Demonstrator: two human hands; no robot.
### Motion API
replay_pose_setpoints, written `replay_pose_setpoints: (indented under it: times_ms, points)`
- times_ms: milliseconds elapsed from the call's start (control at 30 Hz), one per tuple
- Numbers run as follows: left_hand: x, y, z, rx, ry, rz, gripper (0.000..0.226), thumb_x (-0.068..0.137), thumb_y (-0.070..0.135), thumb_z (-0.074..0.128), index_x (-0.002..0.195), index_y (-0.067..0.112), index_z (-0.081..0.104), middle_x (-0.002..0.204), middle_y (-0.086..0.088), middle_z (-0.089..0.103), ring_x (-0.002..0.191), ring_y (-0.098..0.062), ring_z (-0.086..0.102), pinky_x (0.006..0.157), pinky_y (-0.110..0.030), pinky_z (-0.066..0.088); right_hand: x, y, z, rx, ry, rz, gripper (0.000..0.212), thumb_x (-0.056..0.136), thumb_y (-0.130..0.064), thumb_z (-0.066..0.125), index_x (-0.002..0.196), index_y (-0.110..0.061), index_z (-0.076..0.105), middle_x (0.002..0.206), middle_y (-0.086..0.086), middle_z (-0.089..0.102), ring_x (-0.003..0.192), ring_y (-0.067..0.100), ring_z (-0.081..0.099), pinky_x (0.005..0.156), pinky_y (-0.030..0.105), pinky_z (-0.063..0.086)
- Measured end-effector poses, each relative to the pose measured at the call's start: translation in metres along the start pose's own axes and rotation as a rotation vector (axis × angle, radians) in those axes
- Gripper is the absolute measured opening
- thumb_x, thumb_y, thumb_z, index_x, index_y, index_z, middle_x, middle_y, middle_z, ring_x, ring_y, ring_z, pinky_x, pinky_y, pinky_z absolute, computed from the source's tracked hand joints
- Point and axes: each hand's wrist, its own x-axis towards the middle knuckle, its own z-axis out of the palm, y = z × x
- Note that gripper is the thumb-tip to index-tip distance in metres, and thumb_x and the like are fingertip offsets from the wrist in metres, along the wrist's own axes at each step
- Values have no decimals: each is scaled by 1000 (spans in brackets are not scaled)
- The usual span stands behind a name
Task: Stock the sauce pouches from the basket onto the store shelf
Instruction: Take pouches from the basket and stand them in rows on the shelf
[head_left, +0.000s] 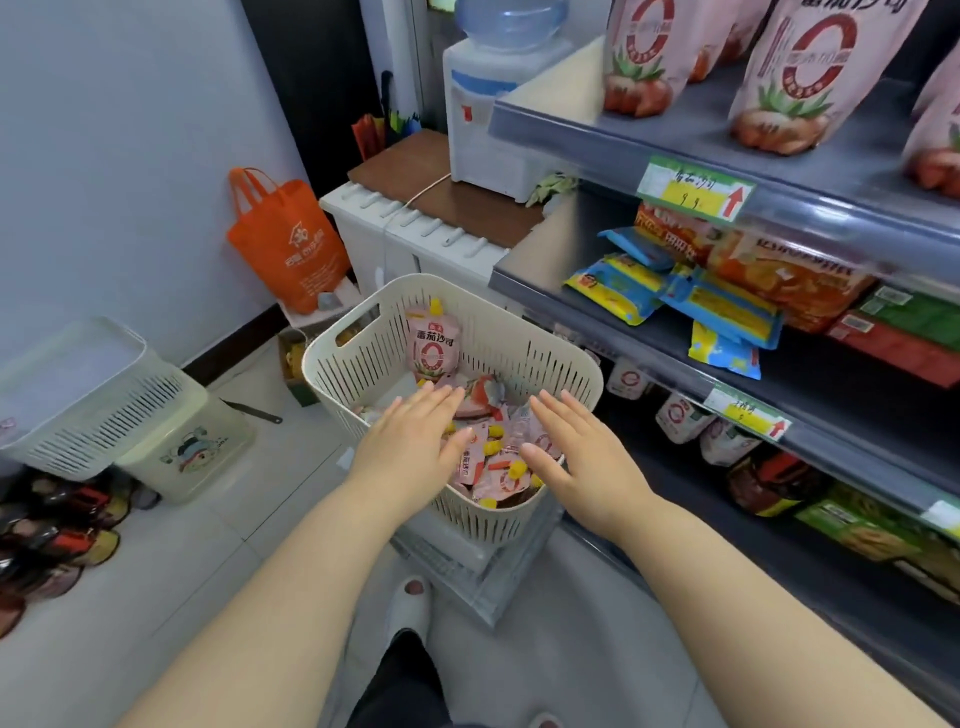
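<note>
Left grip (410, 441) and right grip (576, 457) hang released, fingers straight, over the sauce pouches (498, 441) heaped in the basket (322, 358) at 12 o'clock; these look light, soft and slick, so I'd pinch one near its stiffer yellow cap for the shelf (582, 137) at 2 o'clock.

This is a small shop, seen from the aisle beside its stock. Grey tiered store shelves (571, 140) run along the right, and their front edges carry green and yellow price tags (693, 189) with handwritten figures and red arrows. Identical pink tomato sauce pouches (800, 78) stand in rows on the top shelf. Blue and yellow snack packets (722, 306) and orange packs (789, 275) lie on the shelf below, with dark jars (769, 483) lower down. A cream slotted basket (363, 364) holding more of the same pouches stands just beside the shelves.
</note>
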Motion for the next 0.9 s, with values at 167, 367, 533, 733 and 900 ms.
replay_pose_setpoints:
  times_ms: [167,367,533,733,900]
  points:
    - [54,-49,-5,-5,-63,77,54,99,44,28,149,26,19,156,7,21,145,-9,12,119,-32,7,39,-9,22,52,19,176,59,96,-48,37,148,-25,23,157,-8,17,146,9,4,113,21,-2]
    - [112,-97,4,5,-173,206,52,99,40,32,148,23,24,155,4,26,144,-11,16,118,-32,11,68,-25,54,126,51,457,59,96,-44,40,148,-21,23,157,-3,20,146,13,8,114,24,3]
    - [145,-115,28,51,-367,256,42,97,35,40,138,23,43,140,-3,50,128,-24,45,105,-37,36,69,-39,72,118,77,594,56,96,-44,42,147,-25,28,154,-6,27,145,12,15,116,28,12]
    - [167,-111,58,439,-839,327,48,97,19,40,142,8,33,137,-15,49,122,-31,50,96,-35,41,72,-37,82,65,128,669,50,95,-44,41,142,-26,38,149,-7,38,141,11,25,115,29,20]
    - [171,-108,87,540,-935,296,47,93,28,48,134,6,43,133,-14,51,118,-28,52,94,-33,44,73,-35,95,-113,89,656,48,95,-45,40,138,-24,45,144,-5,46,139,16,32,114,33,22]
